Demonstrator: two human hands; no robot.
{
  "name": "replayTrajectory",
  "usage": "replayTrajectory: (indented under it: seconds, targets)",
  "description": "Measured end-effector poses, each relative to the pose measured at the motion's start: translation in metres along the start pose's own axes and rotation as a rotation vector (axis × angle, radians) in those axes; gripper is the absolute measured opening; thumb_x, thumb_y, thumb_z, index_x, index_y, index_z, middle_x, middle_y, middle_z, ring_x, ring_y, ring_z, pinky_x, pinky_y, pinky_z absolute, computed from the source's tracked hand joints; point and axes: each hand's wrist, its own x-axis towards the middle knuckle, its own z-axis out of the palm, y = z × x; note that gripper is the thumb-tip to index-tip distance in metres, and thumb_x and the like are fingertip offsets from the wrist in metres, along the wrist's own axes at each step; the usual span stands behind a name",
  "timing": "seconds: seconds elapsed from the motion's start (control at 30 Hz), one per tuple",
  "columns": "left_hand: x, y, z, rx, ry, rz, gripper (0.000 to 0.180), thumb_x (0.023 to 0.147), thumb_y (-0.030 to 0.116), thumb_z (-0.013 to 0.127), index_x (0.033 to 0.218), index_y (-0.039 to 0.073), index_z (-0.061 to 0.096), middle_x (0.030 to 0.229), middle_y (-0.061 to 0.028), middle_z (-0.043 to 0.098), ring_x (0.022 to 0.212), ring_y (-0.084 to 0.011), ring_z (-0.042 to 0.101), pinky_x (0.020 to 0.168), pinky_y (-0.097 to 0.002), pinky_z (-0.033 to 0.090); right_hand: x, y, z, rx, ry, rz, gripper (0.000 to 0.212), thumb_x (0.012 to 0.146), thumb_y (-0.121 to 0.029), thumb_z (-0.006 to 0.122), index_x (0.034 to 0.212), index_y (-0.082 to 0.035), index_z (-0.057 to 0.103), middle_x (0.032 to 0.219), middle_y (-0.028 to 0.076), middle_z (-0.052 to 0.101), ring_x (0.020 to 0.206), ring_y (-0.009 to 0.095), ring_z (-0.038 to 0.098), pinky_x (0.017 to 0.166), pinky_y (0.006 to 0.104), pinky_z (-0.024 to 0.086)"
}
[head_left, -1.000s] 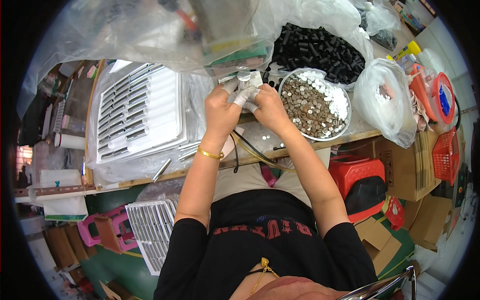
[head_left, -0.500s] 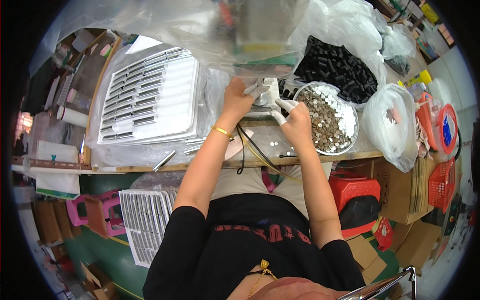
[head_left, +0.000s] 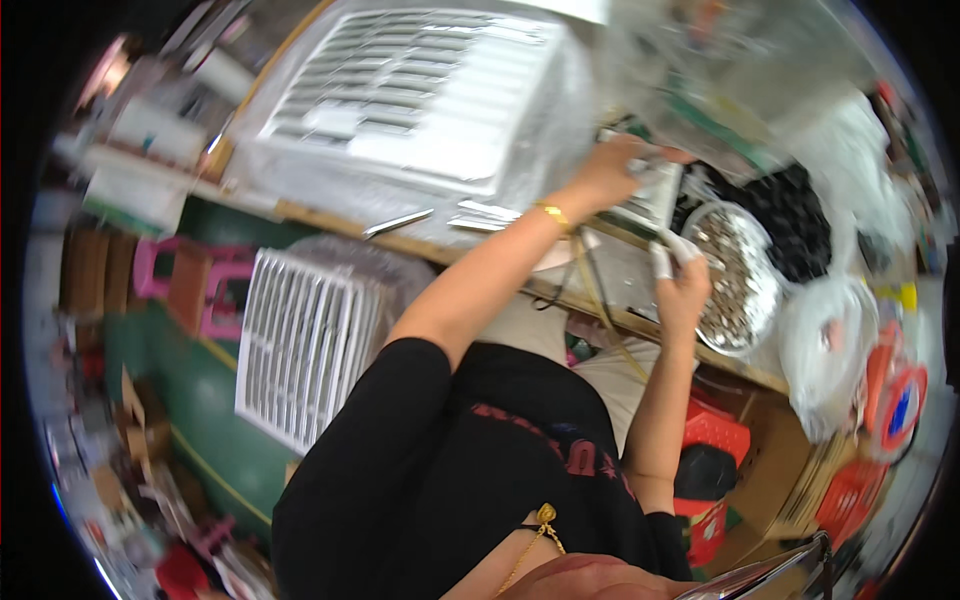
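My left hand [head_left: 610,172], a gold bracelet at its wrist, reaches to a small metal work fixture [head_left: 652,202] on the bench. Its fingertips are blurred, and whatever they may hold cannot be made out. My right hand [head_left: 684,288] is just nearer than the fixture, thumb and forefinger stretched out in white finger covers, with nothing visible between them. Beside it on the right stands a round bowl [head_left: 765,318] of small brown and white discs. A heap of short black tubes [head_left: 790,225] lies behind the bowl.
A white tray [head_left: 480,165] of shiny metal tubes sits at the left, with a loose tube [head_left: 398,222] near the bench edge. More tubes fill a stack of trays [head_left: 300,350] below. Clear plastic [head_left: 735,85] hangs over the fixture. A plastic bag [head_left: 828,345] stands at the right.
The whole view has swung leftward and blurred, so the bench and both hands appear farther right. Both hands stay around the fixture.
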Motion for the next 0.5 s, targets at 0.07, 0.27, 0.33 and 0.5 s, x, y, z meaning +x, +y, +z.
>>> replayTrajectory:
  seconds: [0.07,0.27,0.33,0.5]
  targets:
    - [-0.006,0.026,0.004,-0.088,0.075,-0.007,0.029,0.078,0.029,0.069,0.098,0.007,0.067,0.098,-0.0155,0.062,0.095,-0.0329,0.057,0.083,-0.0408,0.045,-0.009,-0.007,0.005,0.073,-0.021,0.056,0.024,0.080,-0.003,0.068,0.104,-0.004,0.068,0.097,0.010,0.064,0.082,0.018,0.059,0.073,0.0283,0.048]
    - [-0.021,0.038,0.012,-0.220,0.293,0.290,0.036,0.084,0.014,0.063,0.118,0.006,0.054,0.099,-0.0141,0.058,0.090,-0.0302,0.056,0.079,-0.0374,0.046,-0.017,-0.022,0.032,0.181,-0.049,0.100,0.024,0.081,-0.002,0.066,0.105,0.000,0.065,0.094,0.011,0.064,0.077,0.015,0.060,0.069,0.0274,0.048]
    - [-0.023,0.040,0.010,-0.152,0.354,0.343,0.039,0.086,0.012,0.061,0.122,0.005,0.049,0.100,-0.0134,0.057,0.091,-0.0293,0.056,0.078,-0.0360,0.046,-0.011,-0.019,0.042,0.118,-0.170,0.179,0.023,0.082,-0.003,0.066,0.105,0.001,0.064,0.099,0.012,0.063,0.083,0.014,0.059,0.074,0.0276,0.048]
    - [-0.036,0.069,-0.004,-0.165,0.490,0.690,0.034,0.079,0.011,0.067,0.111,0.008,0.055,0.095,-0.0128,0.058,0.088,-0.0269,0.059,0.074,-0.0348,0.048,-0.004,-0.015,0.052,0.108,-0.164,0.281,0.025,0.081,-0.005,0.066,0.102,0.006,0.062,0.101,0.013,0.064,0.092,0.018,0.060,0.081,0.0309,0.047]
